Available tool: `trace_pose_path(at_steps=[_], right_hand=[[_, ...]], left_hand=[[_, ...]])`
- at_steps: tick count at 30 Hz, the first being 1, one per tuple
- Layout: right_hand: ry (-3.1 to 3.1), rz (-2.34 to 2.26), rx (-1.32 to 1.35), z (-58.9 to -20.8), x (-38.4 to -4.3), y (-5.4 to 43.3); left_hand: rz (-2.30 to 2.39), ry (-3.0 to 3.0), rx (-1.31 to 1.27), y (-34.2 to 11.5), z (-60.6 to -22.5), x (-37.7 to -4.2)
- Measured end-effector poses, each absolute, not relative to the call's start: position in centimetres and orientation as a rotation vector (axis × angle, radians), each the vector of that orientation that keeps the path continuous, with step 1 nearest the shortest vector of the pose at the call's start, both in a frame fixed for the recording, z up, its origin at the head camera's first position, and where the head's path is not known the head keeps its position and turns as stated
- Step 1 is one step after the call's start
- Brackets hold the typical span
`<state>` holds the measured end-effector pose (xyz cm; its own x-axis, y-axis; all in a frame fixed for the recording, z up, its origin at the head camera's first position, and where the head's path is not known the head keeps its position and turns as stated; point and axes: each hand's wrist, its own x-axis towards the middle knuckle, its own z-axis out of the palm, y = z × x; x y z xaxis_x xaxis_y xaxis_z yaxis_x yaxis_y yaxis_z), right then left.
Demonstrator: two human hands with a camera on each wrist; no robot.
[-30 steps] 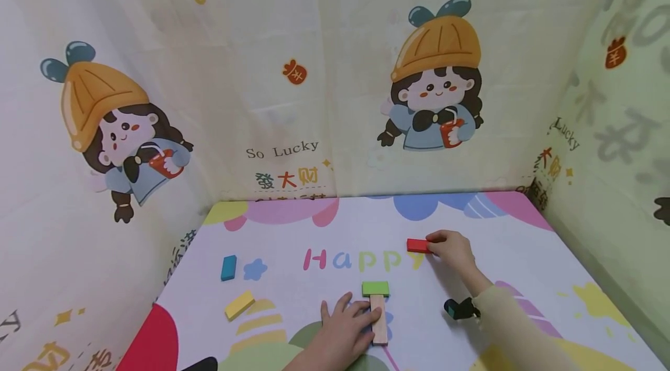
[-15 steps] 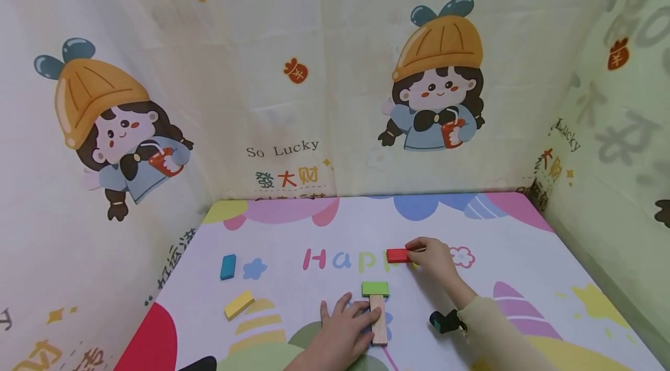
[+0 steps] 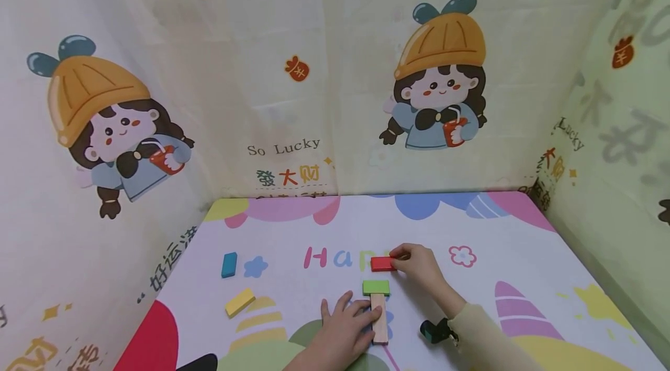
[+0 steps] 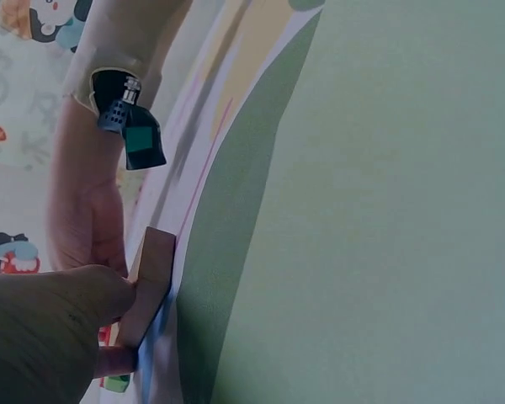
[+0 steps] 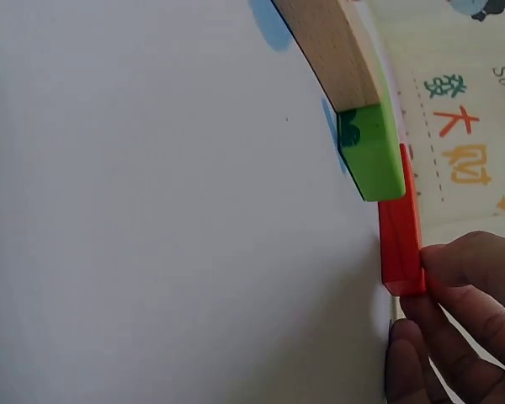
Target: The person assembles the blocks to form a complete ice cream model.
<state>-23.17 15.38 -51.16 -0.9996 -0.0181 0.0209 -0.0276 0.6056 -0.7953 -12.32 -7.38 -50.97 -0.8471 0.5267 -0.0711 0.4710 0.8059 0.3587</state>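
Observation:
My right hand [image 3: 419, 264] pinches the right end of a red block [image 3: 381, 264], which lies level at the table, just behind a green block [image 3: 376, 287]. In the right wrist view, thumb and fingers grip one end of that red block [image 5: 400, 244], beyond the green block [image 5: 372, 160]. The green block lies crosswise against the far end of a plain wooden block [image 3: 379, 324], the two forming a T. My left hand [image 3: 342, 327] has its fingers spread, with fingertips resting against the wooden block. In the left wrist view, thumb and a finger touch the wooden block's side [image 4: 151, 273].
To the left lie a blue block [image 3: 229, 265] and a yellow block [image 3: 240, 303] on the printed white table [image 3: 314, 225]. A black wrist camera [image 3: 437, 331] hangs below the right sleeve. Printed cloth curtains [image 3: 335, 97] stand around the table's back and sides.
My right hand has carried the red block left and toward me, from the end of the "Happy" print to just behind the green block. My left hand has stayed in place.

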Motion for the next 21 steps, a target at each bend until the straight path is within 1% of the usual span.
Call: trace_pose_path(at_steps=[17, 21], right_hand=[[-2.867, 1.317, 0.204, -50.9, -21.8, 13.9], [-2.873, 1.304, 0.207, -50.9, -21.7, 13.9]], left_hand=[[0.499, 2.84, 0.791, -7.4, -51.0, -12.3], [0.507, 2.838, 0.795, -7.4, -51.2, -12.3]])
